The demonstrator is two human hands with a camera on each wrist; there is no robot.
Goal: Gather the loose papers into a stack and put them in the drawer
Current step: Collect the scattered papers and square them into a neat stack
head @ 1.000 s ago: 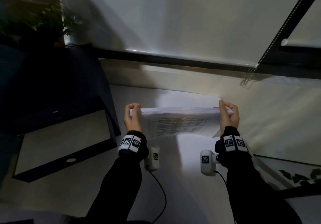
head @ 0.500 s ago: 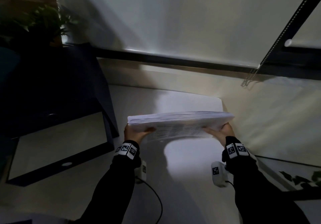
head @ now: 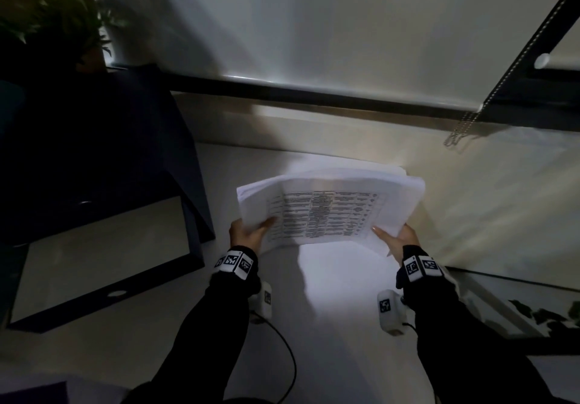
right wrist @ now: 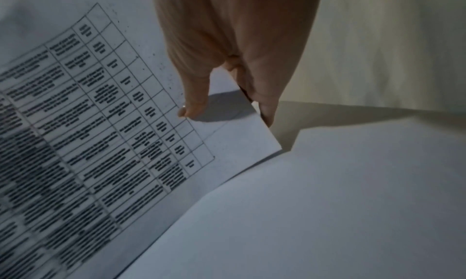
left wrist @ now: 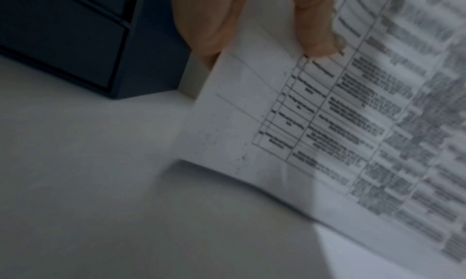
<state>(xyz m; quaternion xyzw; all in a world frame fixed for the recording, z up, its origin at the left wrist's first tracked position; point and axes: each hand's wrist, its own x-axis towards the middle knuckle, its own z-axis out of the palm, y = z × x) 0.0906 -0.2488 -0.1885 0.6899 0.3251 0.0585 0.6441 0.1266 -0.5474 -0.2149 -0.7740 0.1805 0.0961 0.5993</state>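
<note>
1. The white tabletop (head: pixel 329 325) fills the lower half of the head view, dim except for a bright patch below the papers.
2. A pale roller blind (head: pixel 314 21) covers the upper part of the view, toward 12 o'clock; its bead chain (head: pixel 464 127) hangs at 2 o'clock.
3. A dark blue drawer unit (head: pixel 103 159) stands at 9 o'clock from the papers. Its open drawer (head: pixel 103 246) juts out toward 8 o'clock, showing a pale floor inside a dark front.
4. A potted plant (head: pixel 62 24) sits on top of the unit at 10 o'clock.
5. The stack of papers (head: pixel 329 209) is held above the tabletop at the centre of the view, apart from the drawer. The top sheet carries a printed table, and the sheet edges are fanned unevenly at the far right corner.
6. The left hand (head: pixel 248 231) grips the stack's near left corner: its thumb (left wrist: pixel 315 24) lies on the printed sheet, the other fingers go underneath.
7. The right hand (head: pixel 397 240) grips the near right corner, thumb (right wrist: pixel 194 88) on top and the other fingers below the edge.
</note>
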